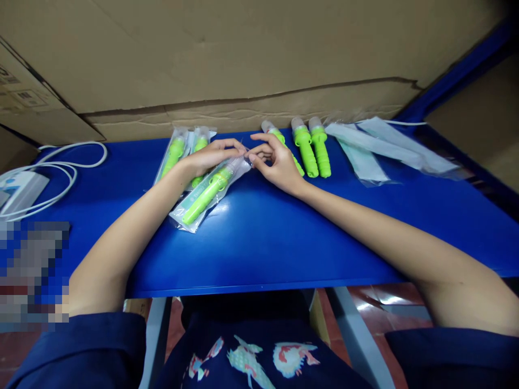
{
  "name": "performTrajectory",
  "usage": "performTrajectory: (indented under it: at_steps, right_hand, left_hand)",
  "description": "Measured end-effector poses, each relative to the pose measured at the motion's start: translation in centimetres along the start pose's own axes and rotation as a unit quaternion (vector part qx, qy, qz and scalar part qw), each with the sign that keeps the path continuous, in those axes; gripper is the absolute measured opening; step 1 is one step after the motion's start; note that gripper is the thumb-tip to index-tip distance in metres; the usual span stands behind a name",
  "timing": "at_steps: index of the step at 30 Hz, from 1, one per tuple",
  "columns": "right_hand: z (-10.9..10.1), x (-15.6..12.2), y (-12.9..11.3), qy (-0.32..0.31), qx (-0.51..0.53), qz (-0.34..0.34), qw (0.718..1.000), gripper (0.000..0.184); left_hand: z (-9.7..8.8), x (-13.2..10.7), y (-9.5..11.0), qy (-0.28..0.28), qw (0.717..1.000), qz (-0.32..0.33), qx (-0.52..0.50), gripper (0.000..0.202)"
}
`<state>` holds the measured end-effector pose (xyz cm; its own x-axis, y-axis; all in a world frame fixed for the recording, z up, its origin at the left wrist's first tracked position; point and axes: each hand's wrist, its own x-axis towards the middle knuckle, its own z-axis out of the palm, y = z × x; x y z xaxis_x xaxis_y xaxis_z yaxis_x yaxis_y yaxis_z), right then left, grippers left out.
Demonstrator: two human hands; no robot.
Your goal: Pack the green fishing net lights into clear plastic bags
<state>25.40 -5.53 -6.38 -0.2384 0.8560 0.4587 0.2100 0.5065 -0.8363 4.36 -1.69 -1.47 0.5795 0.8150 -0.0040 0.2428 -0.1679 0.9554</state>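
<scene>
A clear plastic bag (188, 219) with a lime-green, flashlight-like stick (206, 197) inside lies slanted on the blue table. The stick has a clear cap and a ribbed grip. My left hand (213, 155) rests over the bag's upper end, its fingers closed on the edge there. My right hand (278, 165) meets it from the right, thumb and fingers pinched at the bag's top corner. Two more bagged green sticks (173, 154) lie behind my left hand, partly covered by it. Beyond my right hand stand out several unbagged green sticks (310, 151), one half hidden.
Flat clear bags with pale green-white inserts (375, 146) lie at the back right. A white cable (75, 173) and a white box (24, 186) sit at the left. Cardboard (251, 54) walls the back of the table (259, 243).
</scene>
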Motion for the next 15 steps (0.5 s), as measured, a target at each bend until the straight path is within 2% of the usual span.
performTrajectory:
  at_steps: [4,7,11,15]
  right_hand:
    - [0.1,0.1,0.2,0.005,0.016,-0.009,1.0,0.062]
    - [0.0,0.3,0.4,0.008,0.006,0.009,1.0,0.064]
    - [0.0,0.7,0.7,-0.028,-0.036,0.048,0.998,0.066]
    - [0.2,1.1,0.6,-0.044,-0.001,0.068,0.997,0.068]
  left_hand:
    - [0.1,-0.1,0.2,0.004,1.0,0.007,-0.009,0.012]
    - [0.1,0.0,0.1,0.012,1.0,0.0,-0.016,0.009]
    - [0.0,0.3,0.0,0.011,0.998,-0.006,-0.064,0.009]
    - [-0.1,0.5,-0.3,0.021,0.996,-0.005,-0.085,0.013]
